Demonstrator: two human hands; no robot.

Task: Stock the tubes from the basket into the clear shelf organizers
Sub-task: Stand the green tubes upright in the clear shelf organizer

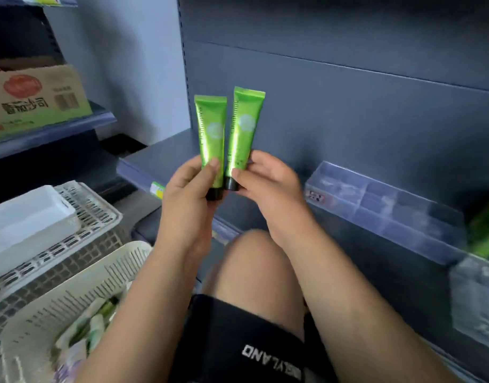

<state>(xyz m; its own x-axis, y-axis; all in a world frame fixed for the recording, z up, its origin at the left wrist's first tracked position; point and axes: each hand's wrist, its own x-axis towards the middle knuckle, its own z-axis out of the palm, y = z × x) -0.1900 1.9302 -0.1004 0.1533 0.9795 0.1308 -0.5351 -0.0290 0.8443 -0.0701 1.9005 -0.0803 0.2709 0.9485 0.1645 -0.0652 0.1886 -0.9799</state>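
Observation:
Two green tubes with black caps stand upright, caps down, side by side in front of the dark shelf. My left hand (pixel 186 186) grips the left green tube (pixel 212 131) near its cap. My right hand (pixel 265 181) pinches the right green tube (pixel 243 125) low down. A clear shelf organizer (pixel 381 205) with several compartments sits on the shelf to the right; green tubes (pixel 486 230) show at its far right end. The cream basket (pixel 80 299) at lower left holds more tubes.
A second clear organizer (pixel 475 297) sits at the right edge. A white slatted basket (pixel 80 214) with a white box (pixel 24 217) in it stands at left. A cardboard box (pixel 35 98) rests on the left shelf. My knee (pixel 254 266) is below the hands.

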